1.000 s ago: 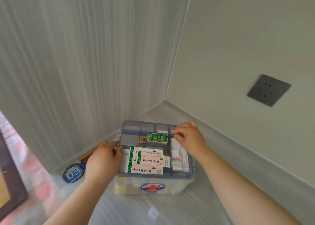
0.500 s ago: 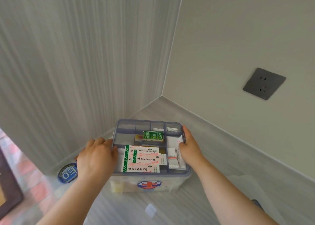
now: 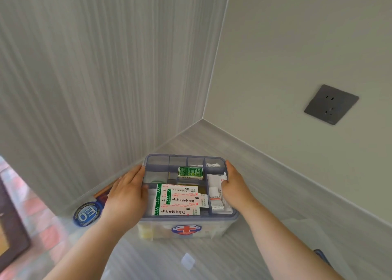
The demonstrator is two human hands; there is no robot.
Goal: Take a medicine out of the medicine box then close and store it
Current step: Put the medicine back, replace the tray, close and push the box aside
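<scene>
The clear medicine box with a red cross on its front sits lidless on the floor in the room's corner. A grey-blue divided tray rests in its top. The tray holds a small green medicine box, white plaster boxes with green stripes and white packets. My left hand grips the tray's left edge, fingers curled over the rim. My right hand grips the right edge, thumb inside the tray over the packets.
Two walls meet just behind the box. A round blue badge-like object lies on the floor to the left, by an orange-brown item. A translucent sheet-like piece lies right of the box. A grey socket is on the right wall.
My right hand left the tray's rear middle divider and moved to the right edge. My left hand stayed at the left edge and slid slightly further back along it.
</scene>
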